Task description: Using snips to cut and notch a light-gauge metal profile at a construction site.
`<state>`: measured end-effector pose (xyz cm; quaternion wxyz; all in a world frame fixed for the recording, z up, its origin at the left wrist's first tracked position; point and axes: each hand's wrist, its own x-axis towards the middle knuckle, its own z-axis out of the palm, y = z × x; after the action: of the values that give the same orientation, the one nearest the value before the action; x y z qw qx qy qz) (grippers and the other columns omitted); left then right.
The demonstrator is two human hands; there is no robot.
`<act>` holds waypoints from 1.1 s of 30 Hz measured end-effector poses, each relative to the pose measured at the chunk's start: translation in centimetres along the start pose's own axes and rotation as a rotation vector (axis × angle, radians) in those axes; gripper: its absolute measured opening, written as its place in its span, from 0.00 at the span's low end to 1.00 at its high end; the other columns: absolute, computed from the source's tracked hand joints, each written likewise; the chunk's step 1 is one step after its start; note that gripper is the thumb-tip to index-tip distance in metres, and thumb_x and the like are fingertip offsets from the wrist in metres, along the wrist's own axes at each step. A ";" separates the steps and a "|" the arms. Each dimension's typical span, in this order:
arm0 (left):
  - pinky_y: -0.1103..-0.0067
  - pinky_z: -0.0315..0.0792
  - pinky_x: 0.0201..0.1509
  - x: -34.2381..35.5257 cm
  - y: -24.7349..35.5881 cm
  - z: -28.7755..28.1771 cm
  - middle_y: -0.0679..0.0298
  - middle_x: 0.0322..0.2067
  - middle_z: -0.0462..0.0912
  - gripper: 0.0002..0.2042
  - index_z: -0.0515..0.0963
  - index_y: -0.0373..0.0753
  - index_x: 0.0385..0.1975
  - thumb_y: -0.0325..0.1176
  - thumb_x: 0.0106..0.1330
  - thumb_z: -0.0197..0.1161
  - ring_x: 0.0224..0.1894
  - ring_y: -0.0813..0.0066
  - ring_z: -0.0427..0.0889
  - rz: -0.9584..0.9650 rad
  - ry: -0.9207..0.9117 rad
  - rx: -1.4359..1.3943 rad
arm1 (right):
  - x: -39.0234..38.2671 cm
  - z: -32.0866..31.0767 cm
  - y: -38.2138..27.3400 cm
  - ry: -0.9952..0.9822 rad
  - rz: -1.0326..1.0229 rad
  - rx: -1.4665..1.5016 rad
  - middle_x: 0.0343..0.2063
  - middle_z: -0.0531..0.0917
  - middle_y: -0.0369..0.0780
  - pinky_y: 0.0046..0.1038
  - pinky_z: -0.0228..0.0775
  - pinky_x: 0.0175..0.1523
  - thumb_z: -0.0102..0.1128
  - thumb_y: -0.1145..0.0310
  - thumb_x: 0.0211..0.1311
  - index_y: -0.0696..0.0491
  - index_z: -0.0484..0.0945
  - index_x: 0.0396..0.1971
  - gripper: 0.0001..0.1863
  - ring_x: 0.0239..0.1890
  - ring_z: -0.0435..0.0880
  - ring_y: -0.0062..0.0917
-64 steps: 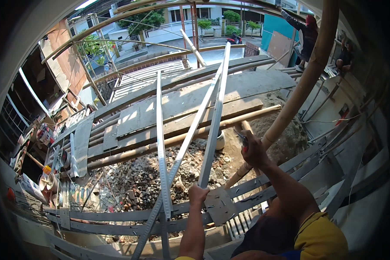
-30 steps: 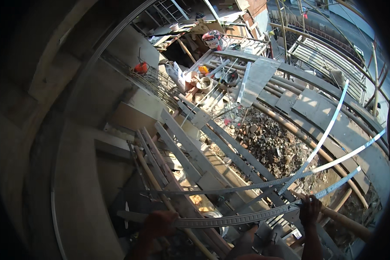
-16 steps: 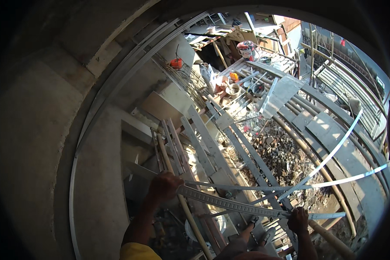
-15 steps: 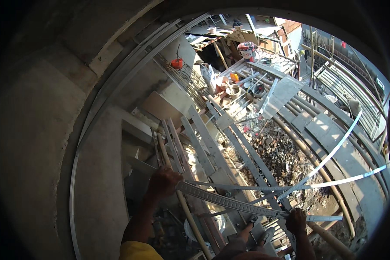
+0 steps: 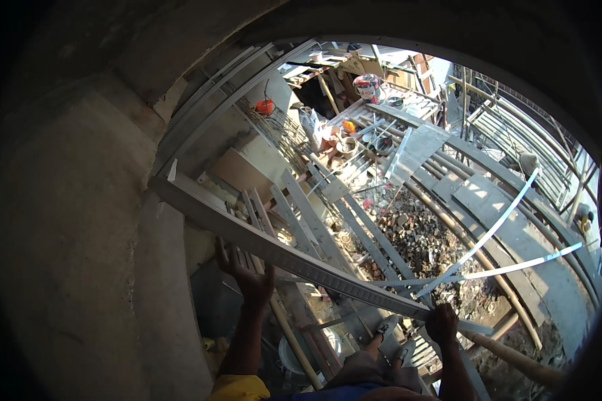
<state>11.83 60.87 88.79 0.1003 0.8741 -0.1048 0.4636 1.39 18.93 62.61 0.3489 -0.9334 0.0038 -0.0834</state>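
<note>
A long perforated metal channel (image 5: 328, 274) runs diagonally from a raised left end by the concrete edge down to the right. My left hand (image 5: 249, 274) is beneath it at the lower edge, fingers apart and upright; whether it bears any weight I cannot tell. My right hand (image 5: 441, 324) is closed around the channel near its lower right end; anything else inside that fist is hidden. Two lighter metal strips (image 5: 498, 224) cross beyond it. My sandalled feet (image 5: 388, 327) show below on the narrow slats.
Concrete wall and overhang (image 5: 93, 187) border the left and top. Bamboo poles (image 5: 522, 364), planks (image 5: 475, 200) and loose boards span a rubble pile (image 5: 408, 234). An orange-red bucket (image 5: 264, 107), a white bucket (image 5: 366, 87) and assorted containers sit farther back.
My view has swung left from the street toward the concrete wall. The channel's left end has risen, and my left hand has gone from gripping it to spread fingers beneath it.
</note>
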 end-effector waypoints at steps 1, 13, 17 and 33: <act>0.51 0.48 0.70 -1.2 0.9 0.2 0.43 0.67 0.42 0.42 0.45 0.38 0.67 0.46 0.60 0.65 0.69 0.44 0.48 -0.135 -0.081 -0.156 | 0.4 -0.3 -0.4 0.041 -0.009 0.033 0.24 0.72 0.49 0.48 0.66 0.30 0.57 0.74 0.51 0.55 0.67 0.26 0.07 0.26 0.75 0.49; 0.57 0.57 0.67 -25.5 9.5 3.9 0.42 0.60 0.55 0.46 0.57 0.39 0.63 0.42 0.43 0.77 0.64 0.41 0.56 -0.188 -1.092 -0.391 | 5.4 -1.2 -3.7 0.148 0.078 0.332 0.16 0.73 0.43 0.33 0.66 0.25 0.70 0.73 0.38 0.56 0.65 0.21 0.18 0.19 0.75 0.31; 0.55 0.59 0.65 -30.6 11.1 4.3 0.40 0.59 0.56 0.47 0.56 0.40 0.64 0.43 0.43 0.77 0.62 0.37 0.60 -0.226 -1.258 -0.500 | 5.3 -1.0 -6.2 0.137 -0.017 0.419 0.17 0.73 0.38 0.32 0.66 0.24 0.76 0.69 0.36 0.53 0.66 0.26 0.23 0.19 0.72 0.26; 0.64 0.72 0.46 -27.3 13.6 6.3 0.51 0.39 0.77 0.33 0.71 0.34 0.51 0.45 0.48 0.75 0.43 0.49 0.78 -0.478 -0.777 -0.425 | 3.8 -4.3 -17.4 -0.202 0.000 0.976 0.27 0.82 0.42 0.30 0.76 0.30 0.72 0.70 0.45 0.58 0.67 0.40 0.25 0.28 0.84 0.26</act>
<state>-1.90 48.57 63.66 0.3333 0.9419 -0.0233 0.0361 3.56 29.08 77.71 0.7436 -0.6648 -0.0695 0.0154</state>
